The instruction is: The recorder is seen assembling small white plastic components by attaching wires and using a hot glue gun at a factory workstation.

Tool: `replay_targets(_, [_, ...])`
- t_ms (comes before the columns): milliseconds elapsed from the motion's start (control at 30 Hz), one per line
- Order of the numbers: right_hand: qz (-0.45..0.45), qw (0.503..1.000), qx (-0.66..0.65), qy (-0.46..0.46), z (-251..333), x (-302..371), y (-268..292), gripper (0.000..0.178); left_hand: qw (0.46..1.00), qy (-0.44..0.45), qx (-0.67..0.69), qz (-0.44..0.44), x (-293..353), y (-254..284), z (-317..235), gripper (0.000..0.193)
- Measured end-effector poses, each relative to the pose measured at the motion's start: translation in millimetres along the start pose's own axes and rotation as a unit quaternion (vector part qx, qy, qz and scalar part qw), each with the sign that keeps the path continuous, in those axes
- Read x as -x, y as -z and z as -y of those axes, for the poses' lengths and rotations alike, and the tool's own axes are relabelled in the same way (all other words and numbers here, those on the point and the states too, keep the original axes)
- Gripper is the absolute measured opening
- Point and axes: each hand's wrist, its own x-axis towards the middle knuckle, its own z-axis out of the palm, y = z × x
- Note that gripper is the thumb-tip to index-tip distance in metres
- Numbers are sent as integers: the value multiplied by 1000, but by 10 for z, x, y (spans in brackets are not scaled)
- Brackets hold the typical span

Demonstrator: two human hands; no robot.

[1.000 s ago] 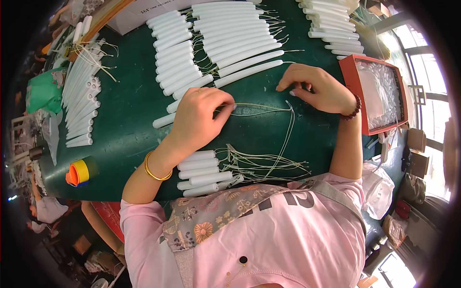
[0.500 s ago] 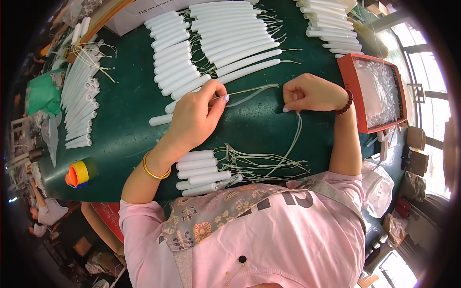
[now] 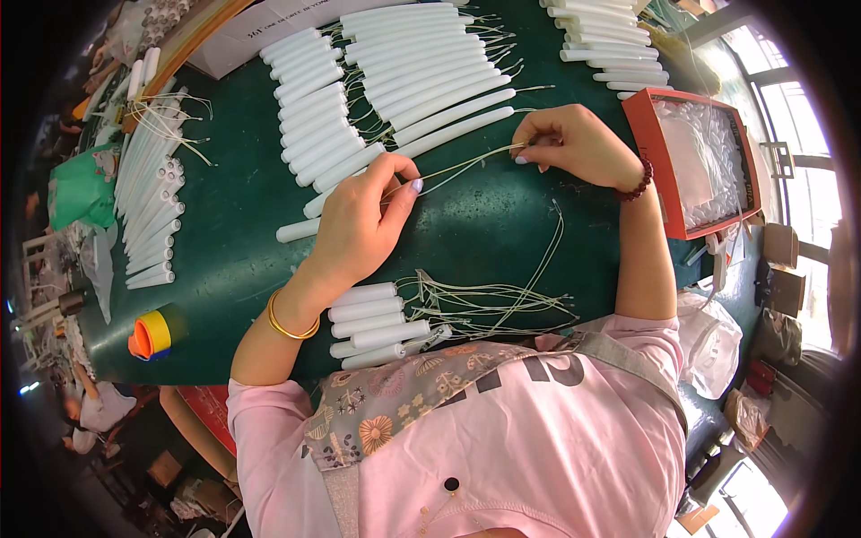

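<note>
Thin pale wires [image 3: 466, 166] stretch between my hands over the green table. My left hand [image 3: 363, 220] is closed, with thumb and forefinger pinching one end of these wires. From behind that hand a white tube [image 3: 298, 229] sticks out to the left; whether the hand grips it is hidden. My right hand [image 3: 581, 152] pinches the far end of the wires between its fingertips. Close to my body lie several short white tubes [image 3: 372, 316], their loose wires [image 3: 502, 300] spreading to the right. One wire loop rises toward the space below my right hand.
Rows of white tubes [image 3: 430, 72] with wire ends lie at the back. More tubes [image 3: 148, 215] are heaped at the left, and others [image 3: 610, 45] at the back right. A red box [image 3: 647, 166] holds clear plastic. Tape rolls [image 3: 152, 334] stand at the front left.
My right hand has moved up and slightly right, letting go of the wire loop below it and taking the end of the wires from my left hand. My left hand has hardly moved.
</note>
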Motion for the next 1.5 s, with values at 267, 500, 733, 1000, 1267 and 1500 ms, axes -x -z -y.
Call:
replay_targets(267, [28, 997, -72, 31, -92, 86, 122, 25, 988, -133, -71, -36, -42, -23, 93, 22])
replay_targets(500, [134, 978, 151, -45, 241, 30, 235, 25, 953, -195, -228, -27, -6, -145, 154, 3])
replay_targets(733, [-278, 805, 522, 41, -328, -396, 926, 16, 971, -183, -139, -66, -36, -93, 82, 1])
replay_targets(1000, [-290, 822, 481, 94, -207, -274, 474, 21, 991, -20, 84, -99, -31, 20, 63, 7])
replay_targets(1267, [-301, 849, 407, 152, 393, 267, -63, 23, 989, -28, 84, -120, -47, -14, 120, 7])
replay_targets(1500, [-261, 900, 338, 81, 381, 387, -205, 21, 992, -37, 52, -105, -50, 0, 61, 7])
